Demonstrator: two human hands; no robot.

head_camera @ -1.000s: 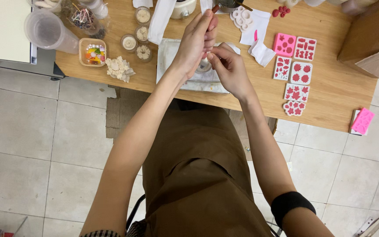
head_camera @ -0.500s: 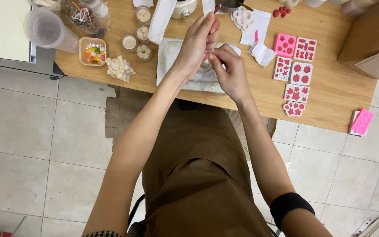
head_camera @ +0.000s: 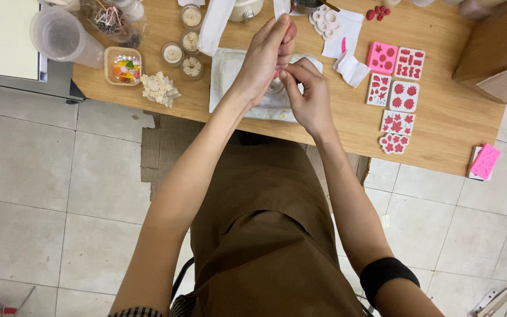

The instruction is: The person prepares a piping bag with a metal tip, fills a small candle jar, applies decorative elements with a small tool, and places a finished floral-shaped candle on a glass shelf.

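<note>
both hands meet over the white cloth (head_camera: 230, 76): left hand (head_camera: 262, 56) fingers pinched shut on a white strip (head_camera: 279, 7), right hand (head_camera: 309, 94) curled closed on something too small to tell. small jars (head_camera: 191, 41) crowd the left, pink moulds (head_camera: 397, 88) the right. cardboard box (head_camera: 494, 53) sits at the table's far right edge.

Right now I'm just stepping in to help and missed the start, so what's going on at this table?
A person in a brown apron works at a wooden table. The left hand and right hand meet above a white cloth, pinching something small that is mostly hidden by the fingers. Pink moulds lie to the right; small jars and a pile of pale shells sit to the left.
</note>
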